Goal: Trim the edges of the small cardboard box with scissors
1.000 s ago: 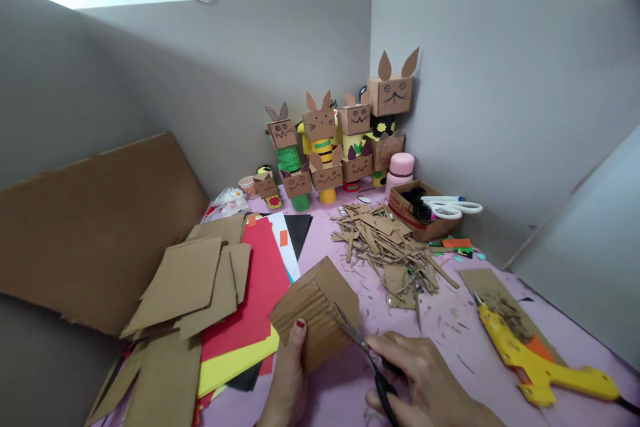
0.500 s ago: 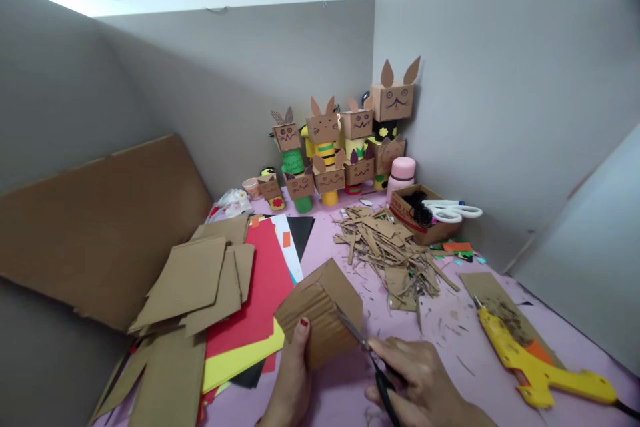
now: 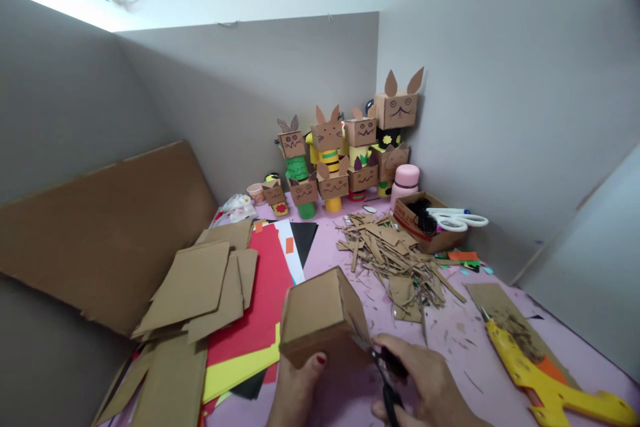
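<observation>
A small brown cardboard box [image 3: 313,307] is held from below and in front by my left hand [image 3: 299,387], its thumb pressed on the near side. Around the handles of black-handled scissors [image 3: 384,377] my right hand [image 3: 425,380] is closed. Their blades lie against the box's lower right edge; the exact blade tips are hard to make out. Left of the box are red paper [image 3: 265,287] and yellow paper [image 3: 245,361] sheets.
Cardboard pieces [image 3: 193,280] are stacked at left. Behind the box lies a heap of cardboard scraps [image 3: 390,253]. A yellow glue gun [image 3: 525,367] rests at right, beside a small box [image 3: 425,220] with white scissors. Several cardboard animal figures [image 3: 330,137] stand at the back.
The box has been turned, so a different flat face now points up. The scissors have shifted with my right hand to the box's right edge. The camera view has tilted slightly up.
</observation>
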Motion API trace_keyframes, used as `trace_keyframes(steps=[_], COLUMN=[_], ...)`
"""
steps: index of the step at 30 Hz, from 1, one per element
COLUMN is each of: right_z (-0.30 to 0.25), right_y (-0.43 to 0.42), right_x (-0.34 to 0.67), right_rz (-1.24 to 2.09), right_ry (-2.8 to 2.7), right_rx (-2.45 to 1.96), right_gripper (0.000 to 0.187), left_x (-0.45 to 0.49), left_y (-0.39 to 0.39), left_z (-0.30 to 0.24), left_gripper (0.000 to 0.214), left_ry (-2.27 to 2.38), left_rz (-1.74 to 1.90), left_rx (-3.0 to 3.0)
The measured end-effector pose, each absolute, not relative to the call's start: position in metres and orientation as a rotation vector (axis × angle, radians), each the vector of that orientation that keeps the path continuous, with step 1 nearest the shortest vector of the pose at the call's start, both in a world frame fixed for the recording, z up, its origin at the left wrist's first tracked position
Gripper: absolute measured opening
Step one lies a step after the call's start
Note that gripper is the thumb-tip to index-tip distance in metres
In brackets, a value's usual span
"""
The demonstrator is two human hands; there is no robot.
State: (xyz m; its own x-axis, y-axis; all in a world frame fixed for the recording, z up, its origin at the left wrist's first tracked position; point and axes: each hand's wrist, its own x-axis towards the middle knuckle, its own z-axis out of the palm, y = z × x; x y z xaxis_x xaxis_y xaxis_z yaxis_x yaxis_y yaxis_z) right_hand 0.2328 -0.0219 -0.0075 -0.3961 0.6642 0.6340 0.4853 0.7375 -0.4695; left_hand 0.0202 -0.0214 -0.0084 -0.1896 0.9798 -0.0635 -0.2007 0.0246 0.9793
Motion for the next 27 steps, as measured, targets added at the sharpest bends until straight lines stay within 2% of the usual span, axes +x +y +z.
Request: trace_keyframes(steps=[5, 16, 22, 27], right_z=[-0.006, -0.006, -0.001, 0.003], right_y=[-0.021, -0.023, -0.026, -0.027], right_x=[0.235, 0.237, 0.239, 0.238], right_rz=[0.149, 0.030, -0.040, -0.047], right_ry=[-2.083, -2.090, -2.123, -2.106], right_rx=[-0.790, -0.835, -0.871, -0.853], right_gripper=[0.034, 0.037, 0.038, 0.033], left_x=[0.025, 0.046, 0.051, 0.051], left_y=[-0.022, -0.028, -0.031, -0.033], left_z=[0.009, 0.007, 0.011, 0.003], left_gripper=[0.076, 0.080, 0.090, 0.086], left_ry=[1.253, 1.218, 1.232, 1.222], left_rz=[1.341, 1.426, 1.323, 1.293], left_rx=[1.077, 0.967, 0.931, 0.933])
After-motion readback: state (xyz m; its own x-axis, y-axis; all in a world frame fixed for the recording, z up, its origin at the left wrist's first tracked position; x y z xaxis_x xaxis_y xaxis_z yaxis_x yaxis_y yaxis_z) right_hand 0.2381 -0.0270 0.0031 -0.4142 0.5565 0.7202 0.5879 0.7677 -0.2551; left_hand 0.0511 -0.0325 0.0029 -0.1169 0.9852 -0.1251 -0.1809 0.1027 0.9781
